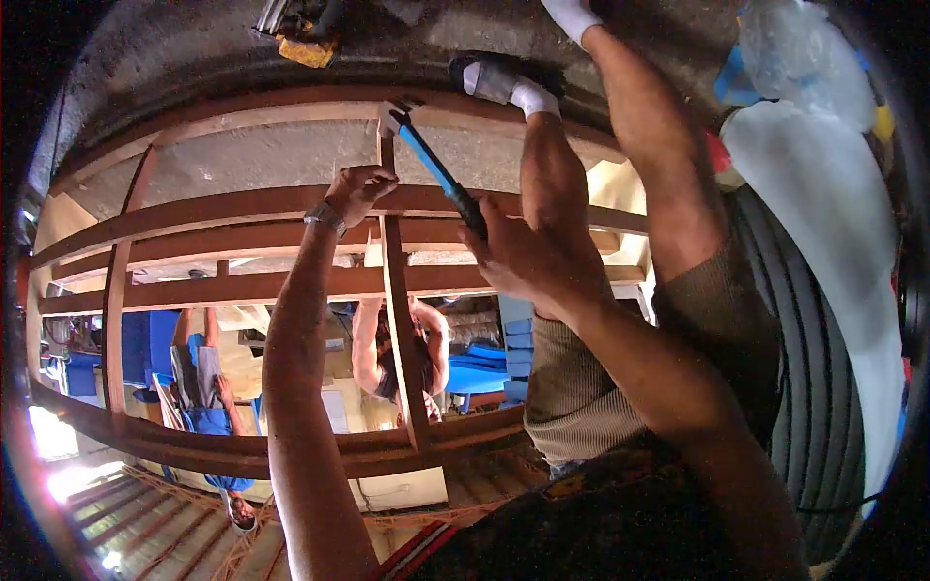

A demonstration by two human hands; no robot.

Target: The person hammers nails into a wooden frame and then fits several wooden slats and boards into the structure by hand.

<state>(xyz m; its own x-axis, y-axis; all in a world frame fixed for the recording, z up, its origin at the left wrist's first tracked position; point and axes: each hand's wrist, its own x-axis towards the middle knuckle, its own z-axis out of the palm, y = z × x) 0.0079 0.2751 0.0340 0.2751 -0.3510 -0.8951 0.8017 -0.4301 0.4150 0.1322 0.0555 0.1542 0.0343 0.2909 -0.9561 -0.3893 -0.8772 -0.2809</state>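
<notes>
I am looking down through a wooden frame (291, 208) of long rails, mid-way through fixing its upright slat (399, 320). My right hand (528, 257) is clenched round the dark grip of a blue-handled hammer (436, 169), whose head sits at the top end of the slat, where it meets the far rail. My left hand (358, 189), a watch (325, 216) on the wrist, pinches the slat just below that joint and steadies it. The step in hand looks like nailing the slat to the rail. The next blow, I judge, calls for a square strike with my left fingers kept well away from the hammer head.
</notes>
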